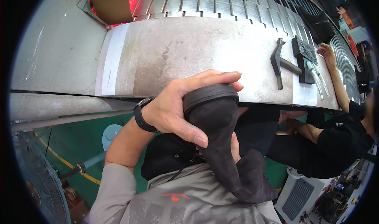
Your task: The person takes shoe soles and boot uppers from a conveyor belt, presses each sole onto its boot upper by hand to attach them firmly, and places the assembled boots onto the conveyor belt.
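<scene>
A dark grey suede boot [216,131] is held in front of my chest, its black sole edge at the toe end turned up and its soft shaft folded over at the lower right. My left hand [173,99], with a black watch at the wrist, wraps round the toe end. Its fingers reach over the sole and its thumb presses on the suede. Behind the boot, only a small part of my right hand [235,147] shows, against the boot's right side; the rest is hidden.
On the pale worktop [189,46] at right lie a hammer [278,64], a dark block [304,50] and syringe-like tubes [317,76]. Another person's hand [327,52] rests nearby. A slatted metal conveyor [193,3] runs beyond, bearing a black boot [316,25]. A fan [39,180] stands lower left.
</scene>
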`<state>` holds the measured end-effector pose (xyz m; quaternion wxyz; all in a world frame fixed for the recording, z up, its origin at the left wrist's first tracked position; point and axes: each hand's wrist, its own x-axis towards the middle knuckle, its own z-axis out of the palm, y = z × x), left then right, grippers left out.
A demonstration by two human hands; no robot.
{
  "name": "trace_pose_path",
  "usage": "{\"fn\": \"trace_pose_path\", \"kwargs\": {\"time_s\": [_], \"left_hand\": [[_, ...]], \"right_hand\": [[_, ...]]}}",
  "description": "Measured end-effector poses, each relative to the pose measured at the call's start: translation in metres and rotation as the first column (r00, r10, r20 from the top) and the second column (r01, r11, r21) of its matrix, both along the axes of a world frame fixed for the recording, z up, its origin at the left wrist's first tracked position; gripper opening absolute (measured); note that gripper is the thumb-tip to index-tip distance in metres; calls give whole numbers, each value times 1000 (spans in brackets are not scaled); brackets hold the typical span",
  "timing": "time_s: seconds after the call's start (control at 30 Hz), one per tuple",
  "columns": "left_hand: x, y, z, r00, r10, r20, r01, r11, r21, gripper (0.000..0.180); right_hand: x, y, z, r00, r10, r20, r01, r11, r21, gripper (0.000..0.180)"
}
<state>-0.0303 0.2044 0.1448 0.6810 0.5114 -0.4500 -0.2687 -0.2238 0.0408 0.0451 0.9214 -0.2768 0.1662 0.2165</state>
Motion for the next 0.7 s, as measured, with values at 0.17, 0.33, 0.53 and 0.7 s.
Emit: {"fn": "trace_pose_path", "kwargs": {"time_s": [0.17, 0.33, 0.53, 0.7], "left_hand": [[-1, -2, 4, 996, 13, -86, -8, 998, 64, 120], [-1, -5, 5, 993, 39, -114, -26, 993, 112, 118], [-1, -8, 7, 969, 31, -245, 1, 992, 129, 114], [-2, -10, 8, 955, 38, -293, 3, 991, 137, 109]], "right_hand": [[10, 9, 17, 963, -211, -166, 208, 978, -36, 40], [19, 11, 25, 948, -220, -230, 214, 975, -53, 30], [17, 8, 14, 955, -201, -219, 167, 973, -162, 32], [16, 8, 11, 937, -221, -270, 208, 975, -77, 32]]}}
